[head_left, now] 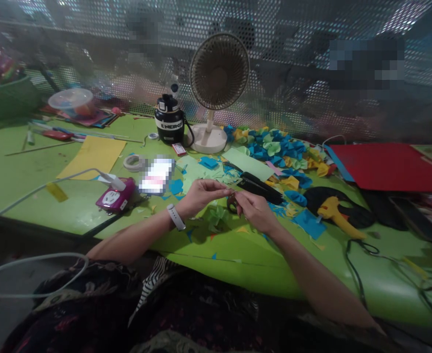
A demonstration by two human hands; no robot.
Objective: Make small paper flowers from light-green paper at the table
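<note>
My left hand (205, 197) and my right hand (255, 210) meet above the front of the green table, fingertips pinched together. Whatever is between them is too small to make out. Just below the fingers lies a light green folded paper flower (219, 216). A dark brown loop (232, 204), perhaps a scissors handle, shows partly behind my right fingers. Beyond the right hand rests a long black tool (260, 188) that looks like a stapler. Blue paper squares (309, 223) and small scraps are scattered around both hands.
Behind stand a fan (219, 73), a black bottle (169, 122) and a heap of folded paper pieces (271, 147). Left are a lit phone (157, 175), a tape roll (134, 163) and a purple power socket (116, 195) with a cable. A yellow glue gun (335, 215) and red sheets (388, 165) lie right.
</note>
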